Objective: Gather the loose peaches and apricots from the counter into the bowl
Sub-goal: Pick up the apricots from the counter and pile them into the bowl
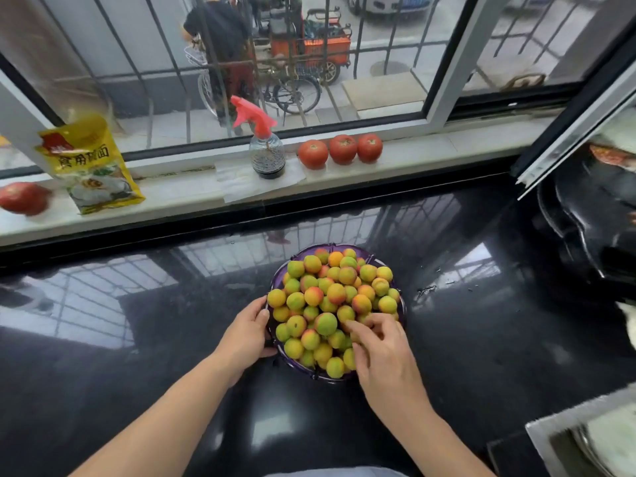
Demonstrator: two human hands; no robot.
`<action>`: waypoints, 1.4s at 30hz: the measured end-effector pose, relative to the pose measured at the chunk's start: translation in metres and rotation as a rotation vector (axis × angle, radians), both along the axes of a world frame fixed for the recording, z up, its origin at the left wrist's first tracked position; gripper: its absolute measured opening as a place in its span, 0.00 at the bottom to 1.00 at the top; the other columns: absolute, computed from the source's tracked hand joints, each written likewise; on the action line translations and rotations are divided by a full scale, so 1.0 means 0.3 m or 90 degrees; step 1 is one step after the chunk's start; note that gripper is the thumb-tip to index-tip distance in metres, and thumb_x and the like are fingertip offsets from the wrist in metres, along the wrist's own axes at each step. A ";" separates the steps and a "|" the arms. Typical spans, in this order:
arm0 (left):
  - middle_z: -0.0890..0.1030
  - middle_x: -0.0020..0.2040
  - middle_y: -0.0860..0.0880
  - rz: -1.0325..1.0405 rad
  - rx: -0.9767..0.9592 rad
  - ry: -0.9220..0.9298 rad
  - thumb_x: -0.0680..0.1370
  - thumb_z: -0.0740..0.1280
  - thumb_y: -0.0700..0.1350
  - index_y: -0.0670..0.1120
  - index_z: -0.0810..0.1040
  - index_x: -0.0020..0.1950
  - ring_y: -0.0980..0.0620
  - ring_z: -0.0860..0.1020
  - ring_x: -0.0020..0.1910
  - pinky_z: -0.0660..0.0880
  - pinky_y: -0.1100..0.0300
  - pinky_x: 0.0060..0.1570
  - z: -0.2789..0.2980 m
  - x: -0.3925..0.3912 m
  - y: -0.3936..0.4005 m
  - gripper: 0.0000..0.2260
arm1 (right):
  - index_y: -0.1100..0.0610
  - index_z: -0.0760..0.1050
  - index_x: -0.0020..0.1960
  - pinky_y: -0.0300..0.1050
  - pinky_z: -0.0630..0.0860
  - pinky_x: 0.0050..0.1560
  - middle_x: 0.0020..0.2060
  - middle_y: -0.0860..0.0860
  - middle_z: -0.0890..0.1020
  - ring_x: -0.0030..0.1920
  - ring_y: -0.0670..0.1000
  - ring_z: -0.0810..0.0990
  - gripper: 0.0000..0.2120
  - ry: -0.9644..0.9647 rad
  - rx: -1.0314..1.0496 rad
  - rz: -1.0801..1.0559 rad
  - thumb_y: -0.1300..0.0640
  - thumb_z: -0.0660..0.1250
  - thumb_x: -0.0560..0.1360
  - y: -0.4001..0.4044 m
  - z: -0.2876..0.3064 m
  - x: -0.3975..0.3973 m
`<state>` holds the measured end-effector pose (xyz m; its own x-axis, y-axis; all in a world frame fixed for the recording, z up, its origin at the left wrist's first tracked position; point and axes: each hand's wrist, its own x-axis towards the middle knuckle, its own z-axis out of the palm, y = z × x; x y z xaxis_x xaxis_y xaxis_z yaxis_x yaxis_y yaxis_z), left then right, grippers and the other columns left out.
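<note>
I look down on a glossy black counter (144, 339) with a purple bowl (275, 277) at the middle of my view, heaped with small yellow-green and orange-blushed peaches and apricots (330, 294). I see no loose fruit on the counter around it.

My left hand (246, 333) sits at the bowl's 9 o'clock edge, thumb over the rim and fingers curled beneath, gripping the bowl. My right hand (382, 352) comes in from 5 o'clock and lies over the near right part of the heap, its fingers bent loosely and spread, fingertips touching the fruit. I cannot tell whether it pinches one piece or only rests there.

At 12 o'clock, past the counter's far edge, a pale windowsill (430, 146) runs across. On it stands a clear spray bottle (266, 156) with a pink trigger head, on a sheet of white paper (234, 180). Just to its right, at 1 o'clock, three red tomatoes (342, 149) sit in a row. At 10 o'clock a yellow food packet (91, 163) leans upright, and a blurred red tomato (24, 197) lies at the far left edge. At 3 o'clock there is dark cookware (585, 215), and at 4 o'clock the corner of a metal sink (540, 432). Small crumbs (426, 289) dot the counter right of the bowl.
</note>
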<state>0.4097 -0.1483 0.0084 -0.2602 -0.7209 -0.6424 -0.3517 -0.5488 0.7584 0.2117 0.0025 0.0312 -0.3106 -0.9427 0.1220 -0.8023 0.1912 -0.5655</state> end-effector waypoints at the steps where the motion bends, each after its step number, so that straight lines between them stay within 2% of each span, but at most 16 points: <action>1: 0.83 0.64 0.49 -0.008 -0.005 -0.010 0.89 0.52 0.46 0.59 0.74 0.70 0.46 0.83 0.59 0.84 0.47 0.50 -0.001 0.000 -0.002 0.16 | 0.54 0.78 0.67 0.45 0.78 0.55 0.55 0.47 0.73 0.55 0.48 0.73 0.21 0.037 0.007 0.010 0.62 0.72 0.75 -0.009 -0.010 0.011; 3: 0.81 0.65 0.48 -0.016 -0.015 -0.031 0.88 0.52 0.47 0.59 0.74 0.71 0.45 0.82 0.60 0.85 0.49 0.47 -0.002 0.004 -0.006 0.16 | 0.54 0.74 0.70 0.47 0.79 0.58 0.55 0.47 0.74 0.55 0.49 0.73 0.25 0.072 0.022 0.013 0.62 0.73 0.74 -0.021 -0.019 0.030; 6: 0.80 0.66 0.48 -0.013 -0.019 -0.048 0.88 0.53 0.48 0.59 0.74 0.71 0.45 0.82 0.60 0.85 0.50 0.45 -0.005 0.007 -0.006 0.16 | 0.53 0.74 0.65 0.49 0.79 0.58 0.55 0.47 0.75 0.55 0.49 0.74 0.21 0.070 0.031 -0.014 0.61 0.74 0.74 -0.031 -0.032 0.040; 10: 0.80 0.66 0.48 0.005 -0.017 -0.049 0.87 0.53 0.47 0.59 0.76 0.68 0.45 0.81 0.61 0.84 0.44 0.52 -0.005 -0.002 -0.002 0.16 | 0.51 0.75 0.64 0.46 0.78 0.60 0.58 0.45 0.73 0.58 0.47 0.72 0.19 0.062 0.042 -0.002 0.58 0.73 0.75 -0.013 -0.033 0.027; 12: 0.80 0.69 0.48 0.009 -0.128 -0.134 0.86 0.55 0.45 0.60 0.77 0.67 0.45 0.79 0.65 0.79 0.45 0.64 0.008 -0.012 -0.005 0.16 | 0.50 0.75 0.66 0.43 0.75 0.64 0.61 0.43 0.70 0.61 0.45 0.70 0.18 0.021 0.028 -0.007 0.55 0.71 0.77 -0.002 -0.015 0.012; 13: 0.78 0.70 0.48 0.018 -0.219 -0.201 0.86 0.56 0.43 0.56 0.76 0.69 0.46 0.77 0.67 0.75 0.48 0.68 0.020 -0.015 -0.002 0.17 | 0.50 0.74 0.66 0.41 0.73 0.64 0.61 0.42 0.69 0.62 0.44 0.70 0.18 -0.005 0.014 -0.023 0.54 0.70 0.77 0.000 -0.003 0.000; 15: 0.78 0.68 0.49 0.001 -0.410 -0.268 0.85 0.59 0.42 0.49 0.76 0.72 0.47 0.74 0.68 0.70 0.52 0.68 0.071 -0.046 0.006 0.16 | 0.49 0.74 0.66 0.41 0.73 0.63 0.60 0.40 0.68 0.62 0.44 0.71 0.16 -0.045 -0.010 -0.067 0.54 0.69 0.78 -0.017 0.017 -0.033; 17: 0.78 0.65 0.52 -0.124 -0.558 -0.263 0.84 0.64 0.46 0.49 0.77 0.70 0.51 0.72 0.68 0.69 0.55 0.68 0.132 -0.107 0.019 0.15 | 0.49 0.74 0.65 0.45 0.76 0.60 0.60 0.41 0.69 0.60 0.47 0.74 0.16 -0.056 -0.002 -0.092 0.54 0.68 0.79 -0.053 0.022 -0.071; 20: 0.77 0.68 0.55 -0.357 -0.647 -0.315 0.83 0.64 0.57 0.53 0.75 0.74 0.52 0.69 0.70 0.66 0.55 0.72 0.147 -0.213 0.020 0.20 | 0.49 0.73 0.68 0.49 0.77 0.60 0.60 0.45 0.71 0.59 0.49 0.76 0.17 -0.014 0.063 -0.072 0.51 0.65 0.80 -0.114 0.018 -0.090; 23: 0.74 0.70 0.54 -0.442 -0.671 -0.396 0.82 0.63 0.59 0.55 0.74 0.73 0.50 0.68 0.69 0.66 0.52 0.72 0.146 -0.274 0.015 0.20 | 0.49 0.73 0.68 0.50 0.75 0.64 0.60 0.46 0.72 0.59 0.50 0.75 0.17 0.064 0.089 -0.037 0.49 0.63 0.81 -0.149 0.010 -0.073; 26: 0.75 0.67 0.54 -0.449 -0.707 -0.405 0.82 0.63 0.59 0.53 0.76 0.69 0.51 0.69 0.67 0.67 0.53 0.70 0.132 -0.286 0.011 0.18 | 0.49 0.73 0.68 0.51 0.75 0.64 0.61 0.46 0.73 0.59 0.50 0.76 0.16 0.054 0.095 -0.029 0.49 0.63 0.81 -0.155 0.018 -0.083; 29: 0.78 0.63 0.53 -0.306 -0.596 -0.294 0.82 0.66 0.55 0.52 0.76 0.68 0.51 0.73 0.64 0.70 0.53 0.67 0.123 -0.286 -0.023 0.16 | 0.50 0.76 0.64 0.44 0.77 0.56 0.57 0.45 0.74 0.54 0.49 0.78 0.14 -0.030 0.062 -0.061 0.49 0.67 0.79 -0.171 0.047 -0.121; 31: 0.79 0.63 0.51 -0.241 -0.538 -0.284 0.83 0.66 0.53 0.52 0.76 0.70 0.49 0.73 0.65 0.71 0.50 0.67 0.115 -0.295 -0.072 0.16 | 0.51 0.77 0.61 0.41 0.74 0.52 0.54 0.45 0.74 0.52 0.48 0.77 0.12 -0.069 0.017 -0.094 0.51 0.68 0.78 -0.224 0.068 -0.163; 34: 0.78 0.66 0.50 -0.318 -0.547 -0.364 0.83 0.64 0.52 0.53 0.73 0.75 0.45 0.71 0.67 0.66 0.47 0.69 0.109 -0.327 -0.141 0.19 | 0.53 0.77 0.63 0.45 0.73 0.57 0.56 0.48 0.76 0.57 0.50 0.75 0.13 -0.065 0.045 -0.112 0.53 0.67 0.79 -0.360 0.057 -0.247; 38: 0.78 0.70 0.53 -0.406 -0.567 -0.353 0.83 0.63 0.52 0.54 0.69 0.79 0.47 0.69 0.71 0.63 0.48 0.73 0.081 -0.335 -0.184 0.23 | 0.52 0.78 0.64 0.50 0.73 0.64 0.59 0.52 0.77 0.63 0.55 0.74 0.13 -0.039 0.186 -0.083 0.52 0.64 0.81 -0.482 0.000 -0.316; 42: 0.65 0.81 0.53 -0.414 -0.520 -0.311 0.87 0.54 0.53 0.57 0.60 0.83 0.50 0.57 0.82 0.51 0.48 0.81 0.062 -0.297 -0.175 0.23 | 0.49 0.79 0.65 0.49 0.73 0.64 0.59 0.51 0.77 0.62 0.54 0.76 0.14 -0.118 0.234 -0.080 0.51 0.63 0.82 -0.489 -0.016 -0.349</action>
